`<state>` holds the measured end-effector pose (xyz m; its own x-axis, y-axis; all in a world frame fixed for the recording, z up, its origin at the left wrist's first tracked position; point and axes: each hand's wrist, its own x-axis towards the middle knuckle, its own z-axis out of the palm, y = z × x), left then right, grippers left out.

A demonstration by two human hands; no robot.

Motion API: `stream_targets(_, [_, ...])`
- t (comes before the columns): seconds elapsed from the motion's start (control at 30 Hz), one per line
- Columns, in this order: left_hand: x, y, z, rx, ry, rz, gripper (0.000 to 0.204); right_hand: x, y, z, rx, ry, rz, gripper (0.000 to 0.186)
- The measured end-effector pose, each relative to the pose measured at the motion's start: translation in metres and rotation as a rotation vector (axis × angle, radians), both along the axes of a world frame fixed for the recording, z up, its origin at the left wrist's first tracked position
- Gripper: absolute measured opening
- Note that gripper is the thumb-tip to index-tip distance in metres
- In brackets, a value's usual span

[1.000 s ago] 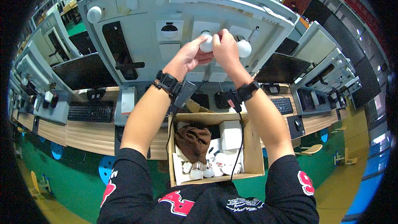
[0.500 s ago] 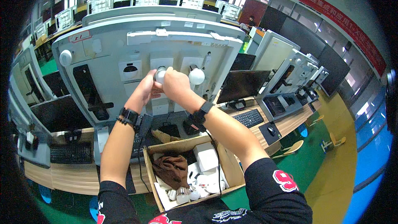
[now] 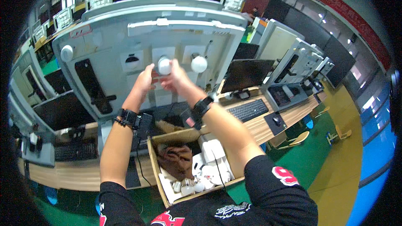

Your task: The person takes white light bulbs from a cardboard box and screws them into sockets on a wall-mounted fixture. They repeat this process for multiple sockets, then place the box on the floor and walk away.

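A white bulb (image 3: 164,66) is fitted on a mount in the middle of the upright grey training board (image 3: 109,42). My left hand (image 3: 147,78) is just left of and below it, fingers loosely apart, not wrapped round it. My right hand (image 3: 176,79) is at its lower right, blurred, fingers apart, the upper ones near or touching the bulb; contact is unclear. A second white bulb (image 3: 199,63) sits to the right. Below, an open cardboard box (image 3: 154,155) holds a brown cloth (image 3: 175,163), white boxes and several bulbs.
Wooden desks (image 3: 83,173) carry monitors (image 3: 247,74), keyboards (image 3: 247,109) and a mouse (image 3: 276,120) on both sides, with similar boards (image 3: 284,69) beside them. Chairs (image 3: 295,138) stand on the green floor at right. A person (image 3: 255,12) is faintly visible far back.
The view has swung to the right since the first frame. Both hands have loosened from the middle bulb and spread slightly apart downward, uncovering more of it.
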<state>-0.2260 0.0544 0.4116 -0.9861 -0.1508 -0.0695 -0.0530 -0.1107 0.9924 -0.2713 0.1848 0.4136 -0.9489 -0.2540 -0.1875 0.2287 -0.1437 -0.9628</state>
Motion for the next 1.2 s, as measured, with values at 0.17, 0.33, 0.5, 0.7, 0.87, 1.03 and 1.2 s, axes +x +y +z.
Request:
stream_targets(0.17, [0.047,-0.036,-0.030,-0.267,0.057,0.038,0.041,-0.011,-0.001,0.063,1.059,0.699,0.279,0.055])
stream_targets(0.33, [0.109,0.004,-0.072,-0.644,0.047,-0.396,0.031,-0.060,0.023,0.009,0.187,0.143,0.535,0.055])
stream_targets(0.5, [0.163,0.058,-0.101,-0.942,0.078,-0.692,0.033,-0.029,-0.013,-0.013,-0.848,-0.224,0.365,0.047])
stream_targets(0.7, [0.180,0.120,-0.128,-1.197,-0.134,-1.222,0.038,-0.005,0.017,0.004,-0.184,0.016,0.118,0.050])
stream_targets(0.87, [0.162,0.130,-0.152,-1.105,0.294,-1.111,0.032,0.004,0.027,0.026,0.674,0.689,0.124,0.043])
stream_targets(1.03, [0.150,0.212,-0.155,-1.225,0.274,-1.015,0.028,-0.041,0.017,-0.003,0.803,1.099,-0.084,0.033])
stream_targets(1.2, [0.156,0.224,-0.257,-1.377,0.228,-1.056,0.024,0.007,0.016,0.009,0.062,0.435,0.162,0.044])
